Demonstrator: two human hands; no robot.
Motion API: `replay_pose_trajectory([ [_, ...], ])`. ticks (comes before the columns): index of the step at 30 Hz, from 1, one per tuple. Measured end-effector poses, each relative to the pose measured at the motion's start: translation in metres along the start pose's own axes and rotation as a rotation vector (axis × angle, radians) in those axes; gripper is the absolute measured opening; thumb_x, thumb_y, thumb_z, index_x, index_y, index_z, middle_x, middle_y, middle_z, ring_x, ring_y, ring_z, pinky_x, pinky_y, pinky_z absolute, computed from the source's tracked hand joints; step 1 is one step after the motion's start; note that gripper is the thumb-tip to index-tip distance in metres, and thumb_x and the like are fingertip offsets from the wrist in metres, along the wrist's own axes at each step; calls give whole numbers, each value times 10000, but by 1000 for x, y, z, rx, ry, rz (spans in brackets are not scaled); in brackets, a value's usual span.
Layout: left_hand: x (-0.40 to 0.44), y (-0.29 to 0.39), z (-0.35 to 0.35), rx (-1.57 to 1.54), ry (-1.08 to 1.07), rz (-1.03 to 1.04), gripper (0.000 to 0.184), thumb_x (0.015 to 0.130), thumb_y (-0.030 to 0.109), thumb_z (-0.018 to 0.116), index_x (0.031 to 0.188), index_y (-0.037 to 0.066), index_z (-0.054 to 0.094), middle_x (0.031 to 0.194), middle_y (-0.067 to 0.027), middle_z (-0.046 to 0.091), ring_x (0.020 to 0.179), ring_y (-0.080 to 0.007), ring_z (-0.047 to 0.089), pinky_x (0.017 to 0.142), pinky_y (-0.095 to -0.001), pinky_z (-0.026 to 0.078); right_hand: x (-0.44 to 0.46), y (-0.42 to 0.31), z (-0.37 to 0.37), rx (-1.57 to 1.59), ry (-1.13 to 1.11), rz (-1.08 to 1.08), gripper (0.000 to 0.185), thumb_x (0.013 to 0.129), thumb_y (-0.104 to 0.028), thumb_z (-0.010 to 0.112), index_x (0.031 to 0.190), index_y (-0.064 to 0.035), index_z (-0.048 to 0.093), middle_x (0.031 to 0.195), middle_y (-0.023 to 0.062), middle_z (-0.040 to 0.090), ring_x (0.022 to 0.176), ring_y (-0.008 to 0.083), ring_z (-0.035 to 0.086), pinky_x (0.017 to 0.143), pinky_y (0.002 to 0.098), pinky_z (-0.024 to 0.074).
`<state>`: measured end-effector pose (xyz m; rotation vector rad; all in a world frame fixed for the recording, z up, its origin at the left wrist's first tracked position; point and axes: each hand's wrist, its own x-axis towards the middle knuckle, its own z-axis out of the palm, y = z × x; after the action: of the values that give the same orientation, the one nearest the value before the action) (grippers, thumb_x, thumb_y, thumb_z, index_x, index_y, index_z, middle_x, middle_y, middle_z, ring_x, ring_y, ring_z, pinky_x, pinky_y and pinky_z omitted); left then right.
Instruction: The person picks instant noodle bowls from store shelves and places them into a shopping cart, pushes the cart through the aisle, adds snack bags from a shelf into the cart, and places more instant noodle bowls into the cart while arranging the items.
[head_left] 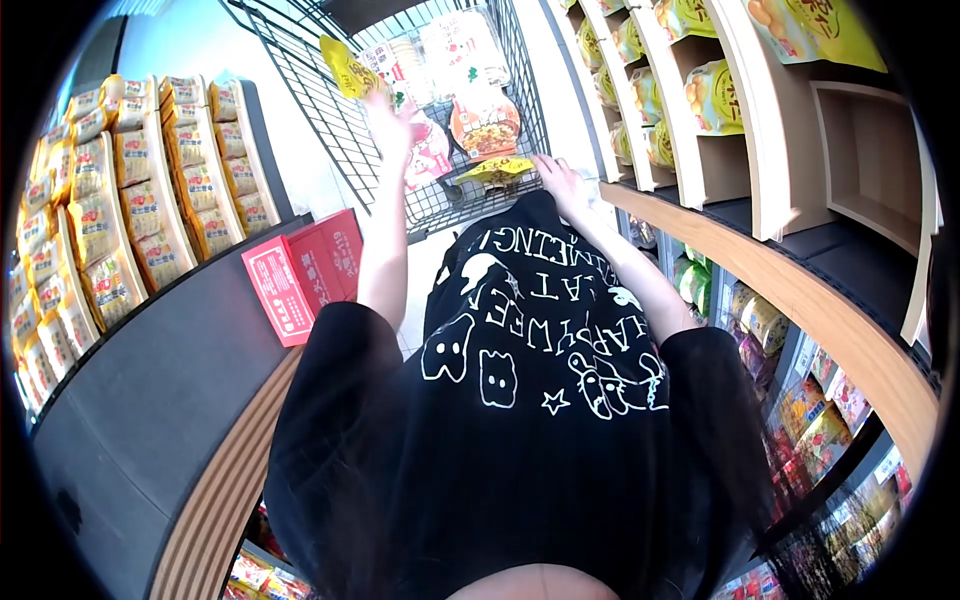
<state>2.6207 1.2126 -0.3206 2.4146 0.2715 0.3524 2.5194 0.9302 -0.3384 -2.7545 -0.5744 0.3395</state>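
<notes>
My left hand (pixel 388 125) reaches over the left side of the wire shopping cart (pixel 310 95). Its fingers close on the lower end of a yellow snack bag (pixel 347 70), though glare blurs the grip. Low at the cart's near end, my right hand (pixel 563 187) has its fingers at the right end of another yellow bag (pixel 497 170), seen nearly edge-on. Inside the cart lie a round-pictured noodle package (pixel 485 122), a pink-and-white pack (pixel 428 150) and white packages (pixel 460 45) with red print.
Yellow-and-green bags (pixel 713 97) fill slanted shelf bays on my right, above a wooden ledge (pixel 780 265). At left, rows of orange-and-clear packs (pixel 140 190) stand on a dark counter (pixel 130 400). A red box (pixel 305 275) sits at that counter's edge.
</notes>
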Motion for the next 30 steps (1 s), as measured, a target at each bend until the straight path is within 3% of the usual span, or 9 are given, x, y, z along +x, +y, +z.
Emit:
replay_pose_trajectory([
  [3, 61, -12, -31, 175, 350, -248, 630, 675, 174, 646, 1187, -13, 329, 1060, -202, 429, 1003, -316, 441, 869, -354, 353, -7, 4, 1, 85, 24, -21, 482, 703, -22, 444, 1175, -102, 381, 1201, 47, 402, 1043, 257, 434, 785, 341, 434],
  [5, 90, -38, -31, 159, 284, -413, 711, 681, 214, 663, 1224, -13, 265, 1109, -211, 412, 1071, -306, 408, 897, -384, 332, -7, 6, 0, 80, 38, -47, 531, 708, -20, 439, 1221, -114, 342, 1262, 55, 356, 1078, 260, 415, 830, 346, 417],
  [6, 101, -61, -21, 235, 267, -414, 616, 697, 221, 650, 1163, -51, 352, 1053, -224, 478, 955, -293, 519, 763, -360, 441, -8, 5, -2, 113, 5, -39, 548, 709, -19, 437, 1236, -120, 324, 1285, 55, 326, 1110, 259, 388, 861, 348, 395],
  [8, 122, -93, -15, 122, -282, -605, 348, 735, 120, 579, 1004, -86, 501, 910, -216, 572, 833, -293, 582, 706, -359, 474, -12, 3, -8, 146, -29, -26, 566, 711, -19, 434, 1251, -126, 306, 1309, 55, 296, 1142, 258, 361, 892, 350, 373],
  [12, 96, -86, -12, -74, -204, -633, 222, 759, 97, 497, 862, -83, 577, 724, -195, 601, 606, -288, 607, 558, -347, 491, -14, -1, -11, 195, -9, -7, 643, 654, 28, 530, 1246, -104, 317, 1295, 63, 315, 1143, 256, 349, 915, 327, 355],
  [17, 35, -77, -49, 54, -306, -148, 240, 783, 95, 459, 904, -92, 549, 665, -192, 570, 557, -215, 591, 488, -302, 458, -14, 2, -9, 11, 10, -59, 502, 726, -65, 445, 1218, -77, 347, 1306, 72, 292, 1182, 259, 312, 974, 393, 264],
  [20, -12, -37, -86, 48, -418, -114, 250, 810, 131, 456, 961, -44, 552, 713, -195, 583, 675, -256, 579, 630, -330, 426, -4, -3, -4, -86, 91, -127, 411, 731, -74, 440, 1141, -47, 421, 1261, 100, 348, 1195, 265, 293, 991, 404, 226],
  [28, -101, -15, -98, 68, -673, -1, 239, 766, 38, 457, 973, 37, 576, 776, -213, 567, 755, -337, 561, 655, -370, 432, 40, -36, 34, -84, 216, -488, 251, 705, -129, 466, 940, -82, 542, 855, 27, 565, 832, 184, 547, 703, 301, 448],
  [30, -116, -10, -100, 59, -671, 28, 227, 758, 33, 467, 956, 18, 577, 789, -211, 573, 765, -336, 558, 669, -374, 432, 43, -32, 40, -174, -248, -388, 197, 706, -132, 464, 884, -107, 545, 849, 11, 572, 853, 177, 550, 665, 293, 455],
])
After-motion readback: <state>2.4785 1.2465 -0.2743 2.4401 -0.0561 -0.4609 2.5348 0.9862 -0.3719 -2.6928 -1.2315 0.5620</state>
